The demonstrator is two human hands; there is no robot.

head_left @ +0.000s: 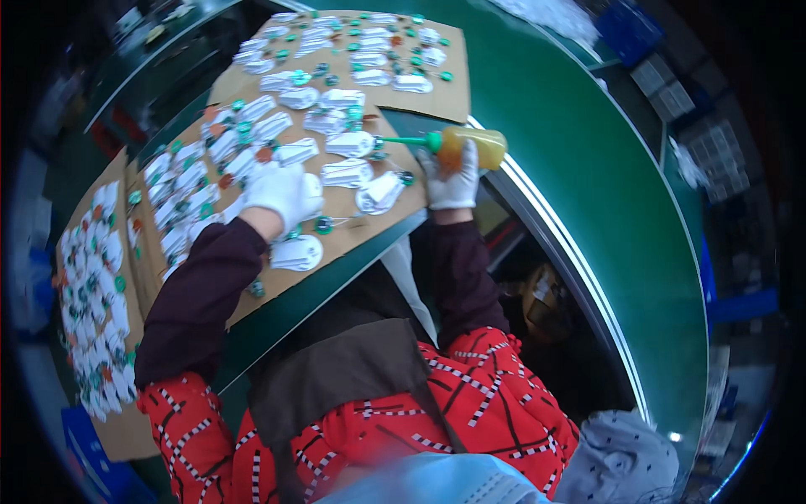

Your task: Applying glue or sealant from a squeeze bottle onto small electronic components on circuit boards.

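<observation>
My right hand point(453, 178), in a white glove, is closed round a squeeze bottle point(480, 149) of amber-yellow liquid. The bottle lies nearly level, and its long green nozzle point(409, 140) points left to the white part point(351, 144) near the cardboard's right edge. My left hand point(279, 195), also gloved, is low over the cardboard sheet point(342, 231), its fingers curled at a white round-ended part point(311, 195); the fingertips are partly hidden. Rows of similar white parts with small green and copper-coloured pieces cover the sheet.
A second loaded cardboard sheet point(453, 59) lies at the far side, another point(117, 424) at the left. The green table point(579, 143) curves round to the right with a pale metal edge point(554, 223). Blue bins point(625, 32) and stacked trays point(663, 88) stand beyond.
</observation>
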